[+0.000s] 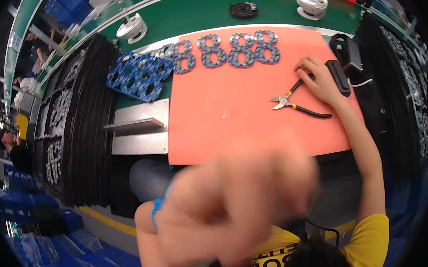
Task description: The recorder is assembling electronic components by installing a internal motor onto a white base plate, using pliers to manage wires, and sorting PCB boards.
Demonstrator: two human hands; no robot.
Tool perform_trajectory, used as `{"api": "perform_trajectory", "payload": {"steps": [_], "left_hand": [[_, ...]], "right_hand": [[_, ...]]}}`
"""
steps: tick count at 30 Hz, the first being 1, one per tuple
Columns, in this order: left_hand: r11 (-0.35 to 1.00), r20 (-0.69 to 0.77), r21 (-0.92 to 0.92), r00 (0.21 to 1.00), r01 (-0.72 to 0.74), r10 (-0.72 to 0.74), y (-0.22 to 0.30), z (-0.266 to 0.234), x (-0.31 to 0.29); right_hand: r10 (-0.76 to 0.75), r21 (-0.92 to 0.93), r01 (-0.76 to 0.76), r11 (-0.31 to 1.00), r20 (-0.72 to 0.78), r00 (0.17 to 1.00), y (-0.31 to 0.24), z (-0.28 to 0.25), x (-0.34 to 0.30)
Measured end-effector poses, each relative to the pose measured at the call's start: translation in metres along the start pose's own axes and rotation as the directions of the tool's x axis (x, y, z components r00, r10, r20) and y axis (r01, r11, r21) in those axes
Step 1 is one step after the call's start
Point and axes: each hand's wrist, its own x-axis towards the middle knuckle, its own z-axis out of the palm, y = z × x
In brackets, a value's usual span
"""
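My left hand is raised close in front of the view, large and smeared by motion. Its fingers cannot be made out, nor whether anything is in them. A blue band circles that wrist. At the right of the orange-pink mat, my right hand rests with bent fingers around the end of one handle of the diagonal cutters. The cutters lie flat with jaws and handles spread. At the mat's far edge lie several figure-eight circuit boards; a blue panel of joined boards overlaps the left corner.
A metal plate with an upright fin sits left of the mat. Stacked black trays holding boards rise on both sides. A black block lies beside my right hand. Beyond are white round devices on the green bench.
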Motion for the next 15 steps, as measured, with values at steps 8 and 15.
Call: {"api": "perform_trajectory", "payload": {"steps": [8, 15], "left_hand": [[0.83, -0.205, 0.534, 0.977, 0.163, -0.06, -0.011, -0.088, 0.02], [0.241, -0.139, 0.957, 0.985, 0.16, -0.102, -0.04, -0.173, 0.032]], "right_hand": [[-0.07, -0.035, 0.072, 0.997, 0.05, 0.996, 0.002, -0.004, -0.004], [-0.032, -0.032, 0.035, 0.999, 0.088, 0.996, -0.002, -0.007, 0.0]]}}
